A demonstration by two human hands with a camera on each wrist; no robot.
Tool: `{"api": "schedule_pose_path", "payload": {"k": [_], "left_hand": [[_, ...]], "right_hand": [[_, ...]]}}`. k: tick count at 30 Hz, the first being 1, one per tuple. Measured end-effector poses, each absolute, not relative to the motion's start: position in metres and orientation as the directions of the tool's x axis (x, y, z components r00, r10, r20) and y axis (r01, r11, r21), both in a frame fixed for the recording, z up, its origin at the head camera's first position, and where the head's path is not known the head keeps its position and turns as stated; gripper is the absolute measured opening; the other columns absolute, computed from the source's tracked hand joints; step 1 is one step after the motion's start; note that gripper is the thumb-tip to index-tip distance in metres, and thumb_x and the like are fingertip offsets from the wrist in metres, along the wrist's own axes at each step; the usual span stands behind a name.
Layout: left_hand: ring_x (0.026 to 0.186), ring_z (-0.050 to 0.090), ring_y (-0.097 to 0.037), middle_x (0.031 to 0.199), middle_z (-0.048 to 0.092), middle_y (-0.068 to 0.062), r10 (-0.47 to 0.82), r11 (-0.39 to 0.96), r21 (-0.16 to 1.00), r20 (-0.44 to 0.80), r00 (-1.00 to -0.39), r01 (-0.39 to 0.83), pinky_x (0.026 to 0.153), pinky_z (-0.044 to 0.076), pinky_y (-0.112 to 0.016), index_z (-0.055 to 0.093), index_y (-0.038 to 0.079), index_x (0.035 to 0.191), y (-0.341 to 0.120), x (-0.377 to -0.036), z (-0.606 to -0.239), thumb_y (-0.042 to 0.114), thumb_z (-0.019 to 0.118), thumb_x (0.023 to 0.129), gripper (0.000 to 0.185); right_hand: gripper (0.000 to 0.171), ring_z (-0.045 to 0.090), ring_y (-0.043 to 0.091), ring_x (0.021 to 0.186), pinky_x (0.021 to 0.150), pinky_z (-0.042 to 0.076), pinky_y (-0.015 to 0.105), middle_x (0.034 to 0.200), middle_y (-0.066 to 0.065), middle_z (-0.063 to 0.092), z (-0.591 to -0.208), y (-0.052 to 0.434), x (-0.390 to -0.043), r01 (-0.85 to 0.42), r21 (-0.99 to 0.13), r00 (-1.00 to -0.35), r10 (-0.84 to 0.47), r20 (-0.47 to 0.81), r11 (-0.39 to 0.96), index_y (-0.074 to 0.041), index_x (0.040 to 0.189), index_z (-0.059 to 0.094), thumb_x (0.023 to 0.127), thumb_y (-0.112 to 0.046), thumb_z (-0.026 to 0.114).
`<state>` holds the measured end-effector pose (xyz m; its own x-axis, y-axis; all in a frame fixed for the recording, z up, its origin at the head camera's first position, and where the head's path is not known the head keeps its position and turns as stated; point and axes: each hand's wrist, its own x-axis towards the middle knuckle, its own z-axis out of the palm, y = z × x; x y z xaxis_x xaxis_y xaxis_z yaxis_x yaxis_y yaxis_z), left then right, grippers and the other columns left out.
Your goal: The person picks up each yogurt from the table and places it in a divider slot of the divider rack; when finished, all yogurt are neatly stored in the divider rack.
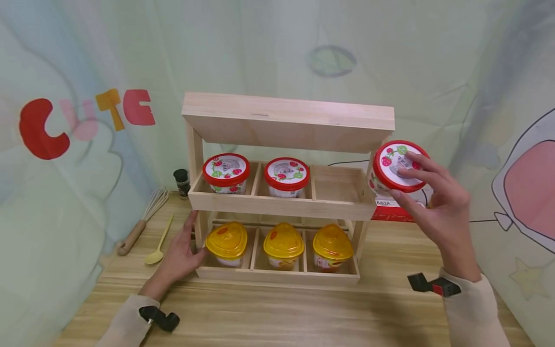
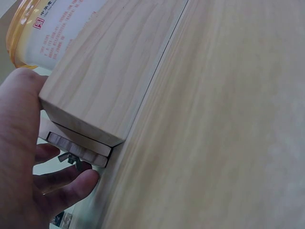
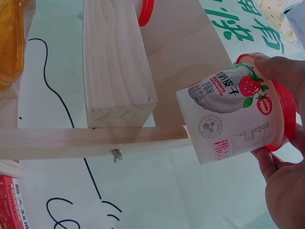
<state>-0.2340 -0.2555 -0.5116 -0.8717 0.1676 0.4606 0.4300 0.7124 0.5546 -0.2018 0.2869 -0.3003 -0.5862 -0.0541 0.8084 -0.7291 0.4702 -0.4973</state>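
Observation:
My right hand [image 1: 446, 202] grips a white paper cup [image 3: 228, 114] with a red-rimmed lid and strawberry print, tilted, by its lid edge. The cup is just right of the upper tier of a two-tier wooden rack [image 1: 282, 205]. In the upper tier, a strawberry cup [image 1: 226, 171] fills the left compartment and another strawberry cup [image 1: 287, 174] the middle one; the right compartment is bare. With thumb and fingers about its lower left end, my left hand [image 1: 182, 255] holds the rack. Beside the thumb sits a yellow-lidded cup [image 1: 227, 241].
Two more yellow-lidded cups, one central [image 1: 284, 243] and one right [image 1: 333, 246], share the lower tier. Left of the rack lie a whisk [image 1: 143, 221], a yellow spoon [image 1: 159, 246] and a dark-capped jar [image 1: 182, 183]. A red box [image 1: 392, 213] stands behind the right side. Printed curtains surround the table.

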Motion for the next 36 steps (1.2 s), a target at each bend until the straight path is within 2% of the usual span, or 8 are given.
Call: {"api": "schedule_pose_path", "payload": {"k": [8,26,32,36], "left_hand": [[0.124,0.063,-0.056,0.156,0.045,-0.037,0.176,0.704,0.550,0.478,-0.860,0.450,0.096,0.058,-0.074,0.003,0.022,0.173,-0.255,-0.234,-0.510,0.013,0.078,0.085,0.116],[0.121,0.064,-0.056,0.153,0.047,-0.038,0.181,0.691,0.548,0.501,-0.846,0.472,0.093,0.060,-0.073,0.005,0.022,0.173,-0.256,-0.234,-0.513,0.013,0.077,0.084,0.114],[0.120,0.065,-0.055,0.152,0.048,-0.038,0.185,0.687,0.545,0.509,-0.841,0.480,0.093,0.060,-0.073,0.006,0.021,0.173,-0.256,-0.234,-0.513,0.013,0.076,0.084,0.113],[0.120,0.064,-0.055,0.152,0.048,-0.037,0.184,0.686,0.549,0.504,-0.844,0.477,0.093,0.060,-0.073,0.006,0.022,0.173,-0.256,-0.234,-0.512,0.013,0.076,0.084,0.114]], "right_hand": [[0.055,0.050,0.027,0.149,0.103,0.054,0.011,0.154,0.012,0.063,-0.299,0.278,-0.206,-0.757,-0.500,-0.585,-0.096,0.805,0.420,0.010,0.127,0.072,0.074,0.025,0.077],[0.049,0.052,0.014,0.148,0.103,0.054,0.010,0.155,0.009,0.064,-0.306,0.257,-0.221,-0.744,-0.486,-0.616,-0.190,0.764,0.458,-0.003,0.127,0.077,0.081,0.010,0.084],[0.047,0.050,0.009,0.148,0.101,0.053,0.008,0.156,0.003,0.064,-0.312,0.249,-0.228,-0.706,-0.502,-0.656,-0.195,0.729,0.499,-0.012,0.129,0.078,0.085,0.003,0.085],[0.046,0.052,0.012,0.148,0.103,0.052,0.009,0.156,-0.001,0.064,-0.317,0.243,-0.232,-0.684,-0.516,-0.680,-0.194,0.707,0.516,-0.015,0.129,0.078,0.086,-0.001,0.086]]}}
